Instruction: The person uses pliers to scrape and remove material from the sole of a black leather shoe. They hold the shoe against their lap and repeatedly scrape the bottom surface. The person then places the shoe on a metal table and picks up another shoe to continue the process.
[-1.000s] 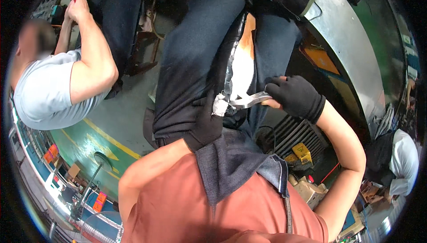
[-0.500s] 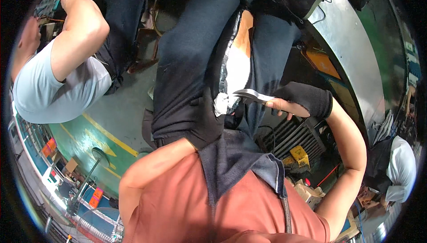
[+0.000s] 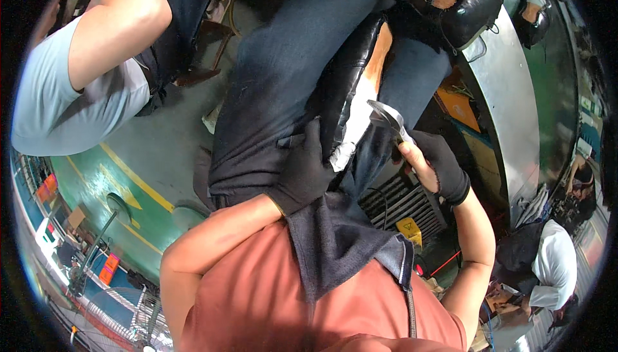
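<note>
A black leather shoe upper [image 3: 353,75] lies slantwise between my thighs, its underside turned up, tan toward the far end and white lower down. At its near end is a crumpled whitish lining [image 3: 341,157]. My left hand [image 3: 306,175], in a black glove, is closed on this near end; part of the grip is hidden. In my right hand [image 3: 439,165], gloved in black with bare fingertips, is a steel hand tool [image 3: 389,119] with a curved, beaked head. The head hovers over or beside the shoe's white underside; whether it touches is unclear.
Black shoes [image 3: 476,10] stand on a curved metal bench [image 3: 515,88] at the far right. A co-worker's bare arm [image 3: 122,23] is at the upper left. Near my right forearm are a dark slatted grate [image 3: 405,204] and a yellow box [image 3: 409,230]. Another person [image 3: 553,262] sits at right.
The tool has moved up from the crumpled near end, its head now turned more upright. My right hand has come lower and inward. The shoe appears more tilted, and the whole view has shifted.
</note>
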{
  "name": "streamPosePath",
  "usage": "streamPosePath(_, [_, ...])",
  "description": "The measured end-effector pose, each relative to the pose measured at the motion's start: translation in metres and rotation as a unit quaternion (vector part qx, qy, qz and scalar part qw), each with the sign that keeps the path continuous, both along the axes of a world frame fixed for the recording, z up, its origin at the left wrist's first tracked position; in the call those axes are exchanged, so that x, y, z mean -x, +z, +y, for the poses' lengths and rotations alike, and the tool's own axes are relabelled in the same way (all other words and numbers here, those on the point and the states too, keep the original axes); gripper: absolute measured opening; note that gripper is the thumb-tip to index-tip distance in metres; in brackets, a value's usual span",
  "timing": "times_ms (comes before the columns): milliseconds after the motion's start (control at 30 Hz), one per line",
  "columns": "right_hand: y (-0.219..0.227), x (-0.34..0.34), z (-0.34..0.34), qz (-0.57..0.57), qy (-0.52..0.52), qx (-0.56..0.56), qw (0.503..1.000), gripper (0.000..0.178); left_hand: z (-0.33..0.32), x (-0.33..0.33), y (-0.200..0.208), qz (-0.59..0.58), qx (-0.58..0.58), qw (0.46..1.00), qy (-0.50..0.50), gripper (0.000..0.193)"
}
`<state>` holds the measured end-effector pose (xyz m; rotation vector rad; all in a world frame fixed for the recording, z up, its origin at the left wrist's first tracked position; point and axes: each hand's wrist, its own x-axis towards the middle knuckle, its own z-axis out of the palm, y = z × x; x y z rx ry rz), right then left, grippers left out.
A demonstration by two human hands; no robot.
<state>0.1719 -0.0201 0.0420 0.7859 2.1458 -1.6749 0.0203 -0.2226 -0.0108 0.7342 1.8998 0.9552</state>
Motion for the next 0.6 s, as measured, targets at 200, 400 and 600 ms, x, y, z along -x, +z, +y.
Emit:
streamPosePath(200, [-0.002, 0.012, -0.018, 0.065, -0.109, -0.022, 0.992, 0.029, -0.002, 0.005, 0.013, 0.051, -0.017, 0.999, 0.008, 0.062])
streamPosePath(400, [-0.016, 0.010, -0.056, 0.174, -0.250, -0.047, 0.952, 0.038, -0.019, 0.041, 0.077, 0.068, 0.105, 0.989, -0.078, 0.065])
streamPosePath(600, [0.009, 0.048, -0.091, 0.217, -0.376, -0.065, 0.898, 0.041, -0.021, 0.101, 0.166, 0.360, 0.059, 0.871, -0.330, 0.057])
